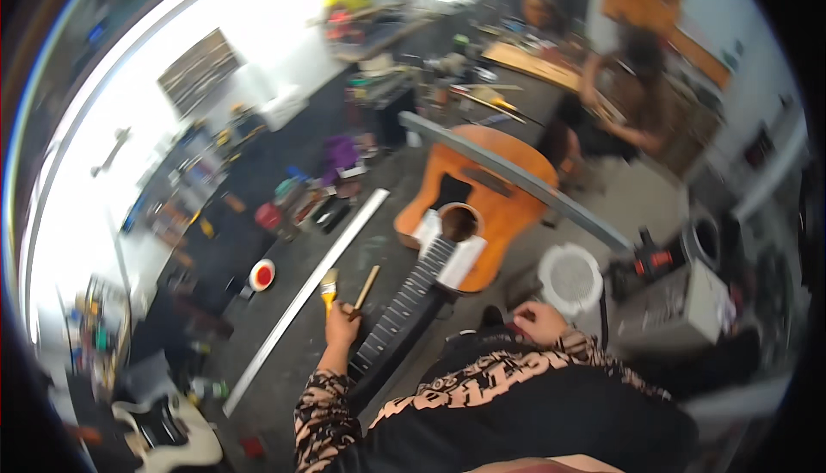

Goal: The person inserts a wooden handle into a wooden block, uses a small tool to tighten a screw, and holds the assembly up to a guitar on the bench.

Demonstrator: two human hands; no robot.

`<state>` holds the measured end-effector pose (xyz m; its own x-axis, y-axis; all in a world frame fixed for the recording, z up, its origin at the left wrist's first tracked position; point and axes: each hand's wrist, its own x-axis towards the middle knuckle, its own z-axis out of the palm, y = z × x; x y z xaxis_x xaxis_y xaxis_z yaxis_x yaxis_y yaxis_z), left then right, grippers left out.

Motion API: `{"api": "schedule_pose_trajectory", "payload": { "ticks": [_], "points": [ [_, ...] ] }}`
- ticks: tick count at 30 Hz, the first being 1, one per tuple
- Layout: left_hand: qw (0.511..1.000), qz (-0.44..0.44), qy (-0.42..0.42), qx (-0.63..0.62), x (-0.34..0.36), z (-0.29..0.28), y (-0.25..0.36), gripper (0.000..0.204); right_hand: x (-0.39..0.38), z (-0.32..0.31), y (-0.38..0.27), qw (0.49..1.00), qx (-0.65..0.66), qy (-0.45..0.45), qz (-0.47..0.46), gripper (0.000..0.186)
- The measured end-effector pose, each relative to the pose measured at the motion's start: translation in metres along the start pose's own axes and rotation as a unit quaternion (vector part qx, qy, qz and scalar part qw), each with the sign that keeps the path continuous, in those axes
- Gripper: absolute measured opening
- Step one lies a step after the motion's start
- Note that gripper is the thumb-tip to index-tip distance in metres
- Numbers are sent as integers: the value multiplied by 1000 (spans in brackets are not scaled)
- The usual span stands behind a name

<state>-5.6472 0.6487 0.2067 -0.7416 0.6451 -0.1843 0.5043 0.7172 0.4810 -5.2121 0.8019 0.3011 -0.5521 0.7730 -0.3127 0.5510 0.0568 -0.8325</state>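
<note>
My left hand (342, 325) is closed on the yellow handle of a paintbrush (329, 284), its pale bristles pointing away from me. Just right of the brush lies a thin wooden stick (367, 286). An acoustic guitar (508, 230) with an orange-brown top rests on the dark bench, its fretted neck (404, 305) running toward me beside my left hand. White sheets (465, 262) flank the fretboard's end by the soundhole. Close to my body, right of the neck, my right hand (539, 322) has curled fingers; something small and reddish shows at them, too blurred to name.
A long grey bar (525, 180) crosses above the guitar body. A white straight strip (305, 301) lies along the bench (267, 335), near a small red-filled cup (261, 275). A round white stool top (570, 279) stands at right. Another person (632, 94) sits at the far right. A pale guitar body (168, 434) is lower left.
</note>
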Motion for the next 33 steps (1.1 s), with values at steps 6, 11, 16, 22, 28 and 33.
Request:
{"api": "schedule_pose_trajectory", "payload": {
  "ticks": [6,11,16,22,28,33],
  "points": [
    [994,85,63,7,-1,1,7,80,-12,-33,37,998,-43,7,50,31],
    [964,140,222,-47,-33,-21,39,65,-18,-69,98,997,-11,-6,75,33],
    [915,205,302,-173,-124,1,179,44,-27,-118,187,993,-36,-5,116,32],
    [905,403,111,-84,-210,126,309,33,-59,-200,293,976,-63,45,201,34],
    [949,289,-122,-24,-219,216,263,36,-92,-266,353,961,-32,125,245,33],
    [960,194,-192,57,-214,232,253,40,-108,-265,384,951,2,177,254,33]
  ]
}}
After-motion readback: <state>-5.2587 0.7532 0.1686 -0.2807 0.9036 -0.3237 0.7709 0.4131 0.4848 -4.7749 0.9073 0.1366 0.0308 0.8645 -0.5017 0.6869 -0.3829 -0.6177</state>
